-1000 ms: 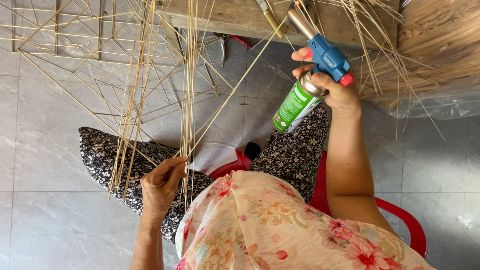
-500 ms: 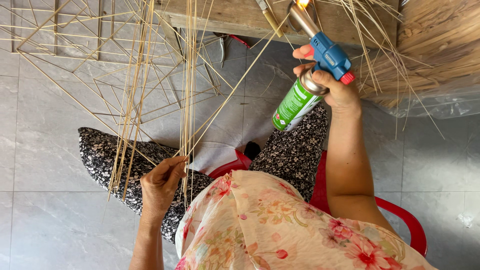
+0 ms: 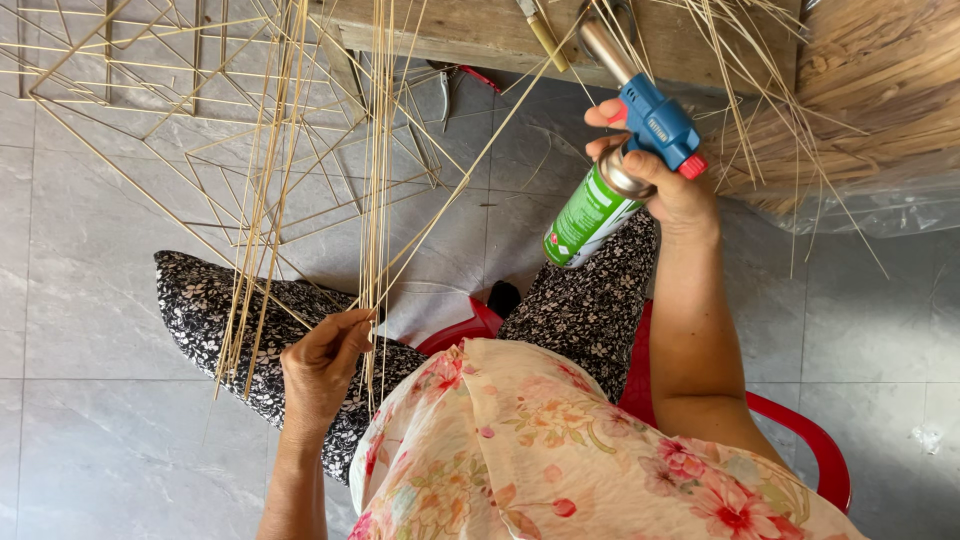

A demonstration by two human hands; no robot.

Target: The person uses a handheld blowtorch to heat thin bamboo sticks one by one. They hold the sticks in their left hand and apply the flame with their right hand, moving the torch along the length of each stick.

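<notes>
**Layout: sticks at 11, torch at 1, bench across 12**

Person sits centre-bottom on a chair [image 3: 800,430], knees out toward 12. Left hand [image 3: 322,368] sits at 8 o'clock over the left knee, pinching the bundle of sticks [image 3: 378,180], which runs straight up to 12. Stick frames [image 3: 150,110] lie on the floor [image 3: 90,300] at 10–11, behind the bundle. Right hand [image 3: 668,185] is up at 1 o'clock, above the right knee, wrapped round the torch can [image 3: 592,208]; nozzle toward 12, can base toward 6. Wooden bench [image 3: 480,35] spans 12, w/ pliers [image 3: 445,85] below its edge. Loose straw pile [image 3: 860,110] at 2, just beside the torch.
</notes>
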